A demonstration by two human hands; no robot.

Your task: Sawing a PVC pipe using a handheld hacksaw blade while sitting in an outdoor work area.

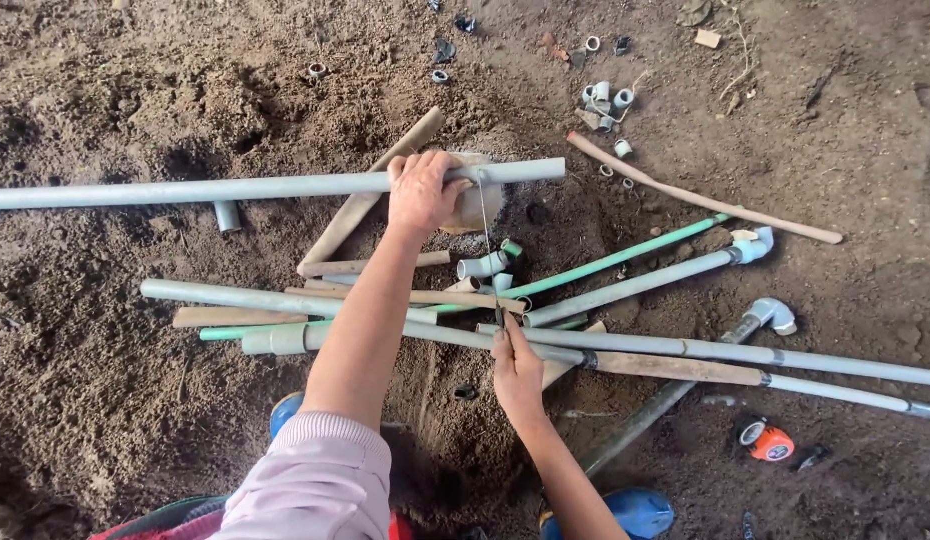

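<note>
We see the left hand point(422, 192) clamped over a long grey pipe point(185, 190) lying across the dirt, near its right end. Just right, the right hand point(516, 372) pinches a thin blade point(484, 215) reaching up to that pipe, with loose pipes point(625, 288) and an orange tape measure point(766, 440) farther right.

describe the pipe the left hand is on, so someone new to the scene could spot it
Start from the heap of pipes and wooden sticks on the bare soil, then look to its far side. There a long grey plastic pipe lies alone, running from the picture's left edge toward the middle, with the left hand clamped over it near its open end. Unlike the crossed pipes nearer the person, it rests on a pale round stone.
</note>
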